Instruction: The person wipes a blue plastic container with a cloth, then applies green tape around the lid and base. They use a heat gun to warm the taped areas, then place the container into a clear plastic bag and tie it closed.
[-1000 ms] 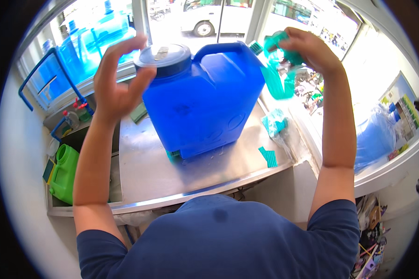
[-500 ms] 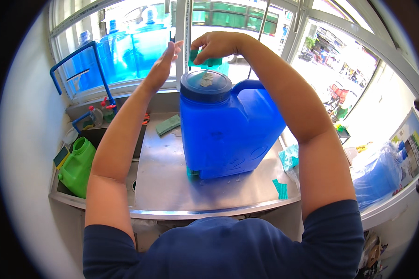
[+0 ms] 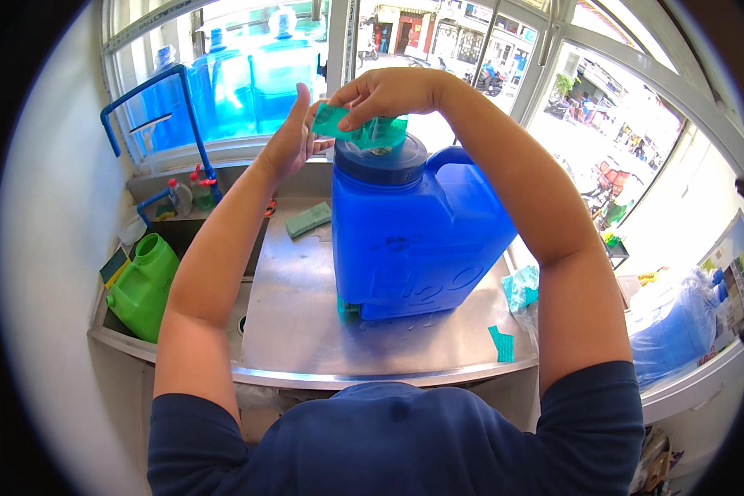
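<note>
Hands [image 3: 395, 93], well apart earlier, now close together at the green strip [image 3: 330, 121].

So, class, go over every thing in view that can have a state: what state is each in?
Blue jug: upright
Dark lid: on the blue jug
Green jug: uncapped, tilted
Teal film: pinched in right hand
Left hand: open
Green block: lying flat
Teal scrap: lying flat
Window bottles: upright
Bagged blue container: wrapped in clear plastic

Smooth blue plastic jug [image 3: 413, 248], glossy translucent film [image 3: 331, 121], shiny metal countertop [image 3: 298, 335], matt cloth shirt [image 3: 405, 442].
</note>
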Motion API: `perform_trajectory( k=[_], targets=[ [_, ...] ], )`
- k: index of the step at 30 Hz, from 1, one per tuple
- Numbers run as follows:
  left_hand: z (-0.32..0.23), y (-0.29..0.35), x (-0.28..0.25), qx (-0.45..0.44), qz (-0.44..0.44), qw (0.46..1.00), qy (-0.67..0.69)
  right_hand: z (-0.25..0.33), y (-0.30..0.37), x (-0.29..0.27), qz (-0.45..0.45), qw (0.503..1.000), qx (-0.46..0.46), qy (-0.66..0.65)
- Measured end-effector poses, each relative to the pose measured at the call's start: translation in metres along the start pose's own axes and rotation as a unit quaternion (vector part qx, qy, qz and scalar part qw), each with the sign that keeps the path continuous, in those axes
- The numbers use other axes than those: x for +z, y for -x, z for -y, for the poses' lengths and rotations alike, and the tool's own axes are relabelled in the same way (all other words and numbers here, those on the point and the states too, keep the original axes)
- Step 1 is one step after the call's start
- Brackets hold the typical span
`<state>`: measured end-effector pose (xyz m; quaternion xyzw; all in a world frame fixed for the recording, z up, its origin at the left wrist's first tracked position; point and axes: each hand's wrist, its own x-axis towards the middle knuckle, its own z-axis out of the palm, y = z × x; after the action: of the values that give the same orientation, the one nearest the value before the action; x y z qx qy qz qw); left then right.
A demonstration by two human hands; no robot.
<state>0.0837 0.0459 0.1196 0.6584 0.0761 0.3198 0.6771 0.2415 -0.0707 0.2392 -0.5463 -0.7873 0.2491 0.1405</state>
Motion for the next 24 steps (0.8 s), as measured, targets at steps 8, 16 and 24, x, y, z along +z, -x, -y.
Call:
perform_trajectory(
  k=[8, 16, 24],
  targets=[
    [0.012, 0.02, 0.003, 0.061, -0.025, 0.985, -0.157, 0.004, 0.039, -0.008, -0.082, 0.986, 0.016, 0.146],
    [0.009, 0.036, 0.022, 0.109, -0.004, 0.983, -0.151, 0.001, 0.077, 0.013, -0.098, 0.994, -0.029, 0.044],
    [0.007, 0.045, 0.022, 0.136, 0.025, 0.975, -0.174, -0.009, 0.098, 0.047, -0.214, 0.965, -0.069, 0.131]
  ],
)
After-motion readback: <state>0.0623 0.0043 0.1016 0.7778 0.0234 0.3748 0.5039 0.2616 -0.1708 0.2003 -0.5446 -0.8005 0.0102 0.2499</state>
